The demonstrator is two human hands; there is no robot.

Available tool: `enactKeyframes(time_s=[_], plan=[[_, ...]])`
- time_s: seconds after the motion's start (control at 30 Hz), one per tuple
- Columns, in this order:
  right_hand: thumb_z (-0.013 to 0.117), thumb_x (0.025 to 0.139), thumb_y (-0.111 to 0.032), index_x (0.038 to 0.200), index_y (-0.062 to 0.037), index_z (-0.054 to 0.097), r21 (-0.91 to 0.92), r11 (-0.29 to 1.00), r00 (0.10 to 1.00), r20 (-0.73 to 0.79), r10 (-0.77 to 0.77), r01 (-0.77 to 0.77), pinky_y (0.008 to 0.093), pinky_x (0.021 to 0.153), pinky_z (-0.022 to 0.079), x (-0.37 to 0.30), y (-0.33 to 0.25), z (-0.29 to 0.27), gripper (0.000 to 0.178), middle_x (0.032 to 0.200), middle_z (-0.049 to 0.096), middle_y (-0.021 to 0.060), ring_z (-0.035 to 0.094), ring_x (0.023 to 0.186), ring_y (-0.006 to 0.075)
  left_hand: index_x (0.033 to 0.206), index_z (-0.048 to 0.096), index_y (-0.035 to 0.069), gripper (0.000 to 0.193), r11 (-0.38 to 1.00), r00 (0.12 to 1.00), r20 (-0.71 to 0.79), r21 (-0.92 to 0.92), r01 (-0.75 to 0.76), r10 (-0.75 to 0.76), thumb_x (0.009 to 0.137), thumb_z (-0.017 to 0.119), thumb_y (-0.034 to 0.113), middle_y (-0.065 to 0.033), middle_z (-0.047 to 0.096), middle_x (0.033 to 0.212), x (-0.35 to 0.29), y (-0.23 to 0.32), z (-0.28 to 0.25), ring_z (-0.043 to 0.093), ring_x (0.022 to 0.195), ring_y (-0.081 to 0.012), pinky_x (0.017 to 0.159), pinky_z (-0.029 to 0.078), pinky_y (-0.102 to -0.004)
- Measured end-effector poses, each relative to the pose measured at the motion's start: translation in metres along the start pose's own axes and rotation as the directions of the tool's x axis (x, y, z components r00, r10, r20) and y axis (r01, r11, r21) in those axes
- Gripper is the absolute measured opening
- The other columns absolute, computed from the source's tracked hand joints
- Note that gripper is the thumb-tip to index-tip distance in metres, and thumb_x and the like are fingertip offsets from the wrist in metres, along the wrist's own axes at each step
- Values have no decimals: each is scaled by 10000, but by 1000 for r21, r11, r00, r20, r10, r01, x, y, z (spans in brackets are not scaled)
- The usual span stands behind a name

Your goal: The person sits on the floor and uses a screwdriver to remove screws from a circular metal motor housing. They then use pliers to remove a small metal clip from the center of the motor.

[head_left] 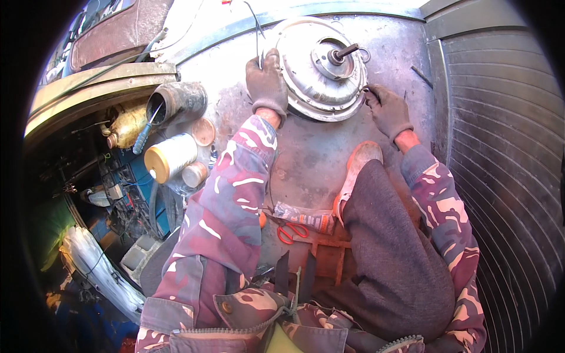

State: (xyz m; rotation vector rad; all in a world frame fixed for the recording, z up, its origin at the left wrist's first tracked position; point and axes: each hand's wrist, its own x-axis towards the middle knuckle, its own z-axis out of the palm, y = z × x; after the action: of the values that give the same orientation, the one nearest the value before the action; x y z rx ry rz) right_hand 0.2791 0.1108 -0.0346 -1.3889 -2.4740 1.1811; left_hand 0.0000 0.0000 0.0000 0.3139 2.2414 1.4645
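A round silver motor housing (pixel 300 79) with a dark shaft (pixel 345 53) at its centre lies on the worn metal floor in front of me. My left hand (pixel 268 82), in a grey-brown glove, is at the housing's left edge. Its fingers are closed around a thin dark cable (pixel 257 35) that runs up past the fingertips. At the housing's right rim is my gloved right hand (pixel 388 110), thumb and fingertips pinched together. Whatever that pinch holds is too small to make out. A small metal ring (pixel 365 56) stands out beside the shaft.
On the left are an open dark metal cylinder (pixel 187 100), a blue-handled screwdriver (pixel 142 136), a gold-lidded jar (pixel 170 157) and a plastic bottle (pixel 125 125). Red-handled scissors (pixel 286 235) and a clear packet (pixel 306 217) lie near my shoe (pixel 357 173). A ribbed shutter (pixel 500 117) stands right.
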Motion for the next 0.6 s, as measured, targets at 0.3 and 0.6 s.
enactKeyframes(time_s=[0.3,0.6], plan=[[595,1079,-433,1220,-123,782,-11,993,993,-38,114,-114,469,911,589,5,-9,-3,388,1053,812,139,774,1016,357,1276,626,-118,528,999,999,-8,7,36,-36,1042,701,349,-199,733,1032,-8,22,0,704,938,-268,899,549,-390],[704,1046,-381,1153,-44,797,320,946,999,13,44,-46,371,791,604,-29,-35,-3,366,998,812,137,792,875,230,1287,625,-123,548,1000,1000,2,24,18,-19,1045,681,365,-252,740,1125,-3,14,-2,725,1031,-321,963,548,-413]])
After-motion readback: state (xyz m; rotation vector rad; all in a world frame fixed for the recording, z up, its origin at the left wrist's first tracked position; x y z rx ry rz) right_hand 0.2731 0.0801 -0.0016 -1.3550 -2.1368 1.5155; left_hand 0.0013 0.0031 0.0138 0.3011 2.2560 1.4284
